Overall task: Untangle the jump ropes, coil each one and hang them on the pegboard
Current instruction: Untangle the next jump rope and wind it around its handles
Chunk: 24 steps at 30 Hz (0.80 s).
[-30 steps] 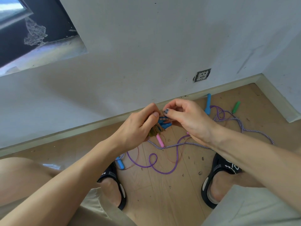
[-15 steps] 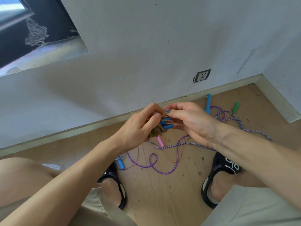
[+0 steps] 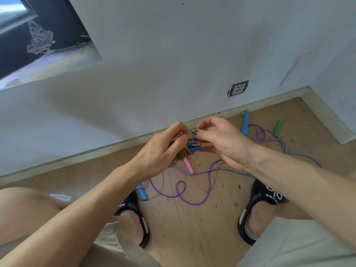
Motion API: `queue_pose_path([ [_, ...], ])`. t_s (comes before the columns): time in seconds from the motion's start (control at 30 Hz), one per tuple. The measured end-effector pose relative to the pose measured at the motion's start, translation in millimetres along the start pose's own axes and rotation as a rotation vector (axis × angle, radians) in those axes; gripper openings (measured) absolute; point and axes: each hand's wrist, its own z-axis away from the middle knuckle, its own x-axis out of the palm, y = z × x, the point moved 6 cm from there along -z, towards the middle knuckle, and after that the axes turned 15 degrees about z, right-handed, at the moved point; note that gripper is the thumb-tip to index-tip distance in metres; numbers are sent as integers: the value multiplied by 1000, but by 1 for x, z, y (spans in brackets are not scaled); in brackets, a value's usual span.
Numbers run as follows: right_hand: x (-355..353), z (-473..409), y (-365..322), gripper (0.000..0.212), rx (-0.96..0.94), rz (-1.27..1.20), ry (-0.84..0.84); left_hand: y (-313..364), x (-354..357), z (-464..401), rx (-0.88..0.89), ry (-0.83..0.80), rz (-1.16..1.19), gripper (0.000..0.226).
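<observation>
Above the pale wooden plank floor, both hands meet over a small bundle of thin brownish cord wound round blue plastic handles. The left hand grips the bundle's left side with fingers curled round it. The right hand pinches the bundle's top at thumb and fingertips, its other fingers arched. Below the bundle a pink plastic handle lies on the floor. A glossy purple jump rope loops between two black slide sandals, crossed by a purple-and-white braided jump rope that trails to the right. One light blue handle lies near the left sandal; another blue handle and a green handle lie far right, by the cream skirting board.
</observation>
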Motion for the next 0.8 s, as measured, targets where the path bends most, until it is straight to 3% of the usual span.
queue_pose_path([
  [0.23, -3, -2, 1, 21, -25, 5, 70, 5, 0, 1, -15, 11, 41, 13],
  [0.63, 0, -1, -2, 5, -17, -38, -80, 0, 2, 0, -85, -16, 136, 14],
  [0.8, 5, -1, -8, 18, -77, 85, -69, -4, 4, -1, -115, -22, 194, 15],
])
